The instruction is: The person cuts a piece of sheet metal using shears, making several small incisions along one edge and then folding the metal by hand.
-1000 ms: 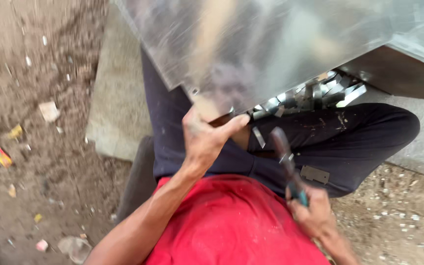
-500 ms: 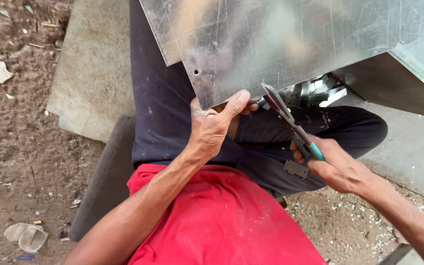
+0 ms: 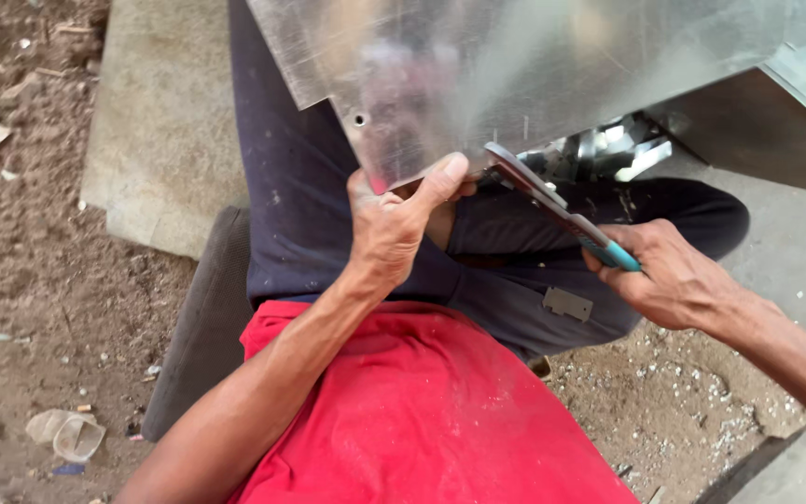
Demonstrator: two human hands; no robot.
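A large shiny metal sheet (image 3: 515, 75) leans over the person's lap, its lower edge pinched in the left hand (image 3: 394, 224). The right hand (image 3: 669, 275) has its grip closed around teal-handled snips (image 3: 552, 205), blades touching that edge.

My left hand (image 3: 394, 224) covers the lower edge of the metal sheet (image 3: 515, 75) — its fingers vanish behind it. The sheet runs off the top edge. The snips (image 3: 552, 205) blades' tips are hidden there; my right hand (image 3: 669, 275) hides the handles.
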